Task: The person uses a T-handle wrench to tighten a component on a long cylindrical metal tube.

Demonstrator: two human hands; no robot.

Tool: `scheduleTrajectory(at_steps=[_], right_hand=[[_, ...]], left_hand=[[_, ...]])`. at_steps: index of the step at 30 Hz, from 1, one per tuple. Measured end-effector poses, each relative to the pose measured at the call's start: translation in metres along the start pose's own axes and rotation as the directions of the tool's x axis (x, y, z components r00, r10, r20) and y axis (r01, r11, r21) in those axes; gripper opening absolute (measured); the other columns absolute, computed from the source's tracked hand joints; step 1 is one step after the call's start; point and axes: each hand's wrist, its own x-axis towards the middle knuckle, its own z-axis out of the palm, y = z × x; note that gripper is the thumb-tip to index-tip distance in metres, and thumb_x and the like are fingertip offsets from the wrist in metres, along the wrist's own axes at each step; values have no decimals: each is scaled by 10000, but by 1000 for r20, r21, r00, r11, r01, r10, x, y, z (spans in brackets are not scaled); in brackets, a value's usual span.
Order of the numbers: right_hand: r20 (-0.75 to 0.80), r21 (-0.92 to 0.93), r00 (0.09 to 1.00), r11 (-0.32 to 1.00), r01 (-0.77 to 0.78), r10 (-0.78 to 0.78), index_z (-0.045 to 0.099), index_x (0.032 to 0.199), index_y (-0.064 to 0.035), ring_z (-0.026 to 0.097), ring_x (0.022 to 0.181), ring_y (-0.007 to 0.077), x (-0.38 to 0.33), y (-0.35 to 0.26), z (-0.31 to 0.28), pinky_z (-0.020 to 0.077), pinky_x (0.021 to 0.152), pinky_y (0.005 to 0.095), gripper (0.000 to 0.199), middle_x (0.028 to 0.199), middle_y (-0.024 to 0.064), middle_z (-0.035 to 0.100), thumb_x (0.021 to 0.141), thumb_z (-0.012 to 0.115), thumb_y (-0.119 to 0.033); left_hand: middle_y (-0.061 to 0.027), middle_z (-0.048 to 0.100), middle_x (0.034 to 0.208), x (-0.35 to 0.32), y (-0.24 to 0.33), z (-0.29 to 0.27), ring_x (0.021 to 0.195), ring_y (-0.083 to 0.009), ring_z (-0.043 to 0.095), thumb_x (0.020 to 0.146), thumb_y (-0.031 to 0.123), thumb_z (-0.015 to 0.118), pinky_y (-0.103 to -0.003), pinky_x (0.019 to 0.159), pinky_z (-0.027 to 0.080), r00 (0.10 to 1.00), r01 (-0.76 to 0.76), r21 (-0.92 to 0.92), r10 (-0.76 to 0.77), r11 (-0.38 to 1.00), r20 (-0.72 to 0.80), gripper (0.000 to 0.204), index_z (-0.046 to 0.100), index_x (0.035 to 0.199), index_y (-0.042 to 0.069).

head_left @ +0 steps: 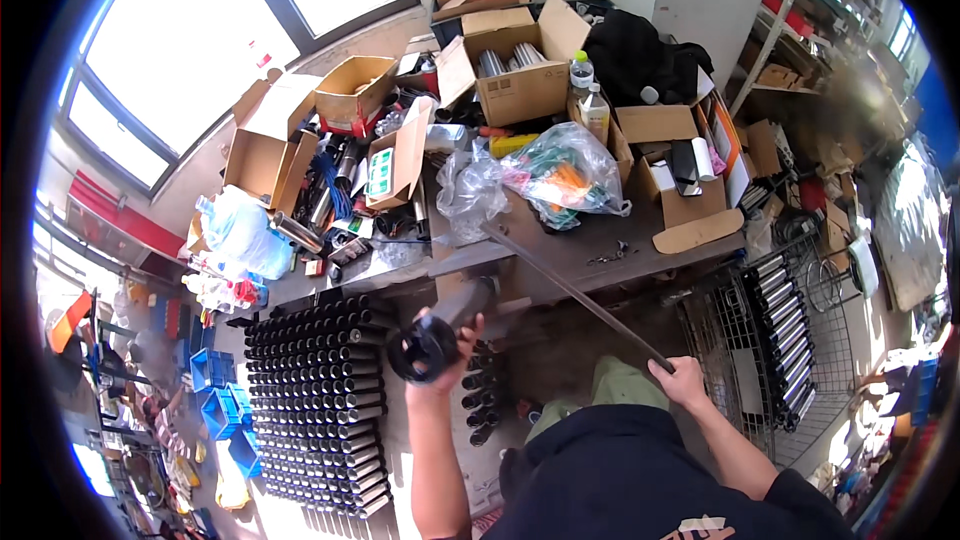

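My left hand (462, 355) is closed around a black tube (462, 302), whose wide, ring-shaped open end points toward me. The fingers show only in part behind it. Over on the right, my right hand (682, 381) grips the near end of a long, thin metal bar (585, 298). The bar slants up and to the left, its far end over the workbench's front edge near a clear plastic bag (470, 195). Bar and tube are apart. Below and left of the tube stands a large stack of black tubes (315, 400), with a smaller group (482, 395) beside it.
A cluttered workbench (640, 255) spans the front, carrying cardboard boxes (522, 90), a bag of colourful pieces (570, 175) and bottles (594, 112). To the right is a wire basket (735, 370) with more tubes (780, 330). Blue bins (222, 410) sit far left.
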Motion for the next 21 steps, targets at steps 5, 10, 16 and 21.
scheduleTrajectory(at_steps=[5,10,16,21], right_hand=[[41,99,986,982,159,-164,635,661,-5,474,441,263,18,-29,-49,389,488,384,416,510,143,480,882,728,-345],[194,152,928,944,292,-318,602,656,24,387,459,132,99,-49,-98,343,471,358,368,502,135,433,875,741,-237],[450,122,761,877,465,-466,655,716,13,486,502,108,215,-110,-188,396,504,321,354,532,70,526,914,721,-274],[971,200,107,970,136,-215,630,669,-52,520,569,55,211,-168,-200,395,538,248,431,601,-43,562,983,680,-343]], left_hand=[[-57,519,688,-1,-10,56,546,-164,498,986,269,490,-272,514,420,789,-449,743,611,496,69,318,600,1161,28],[-59,610,1059,82,-10,78,972,-195,600,665,62,855,-349,904,500,251,-508,780,803,-366,540,710,519,1288,4],[-77,705,1020,142,-19,102,920,-177,658,620,32,861,-322,858,531,-125,-428,695,799,-578,588,581,613,1144,5],[-53,726,979,131,-30,85,875,-140,653,635,129,948,-317,833,536,-96,-366,744,818,-559,568,534,672,1075,7]])
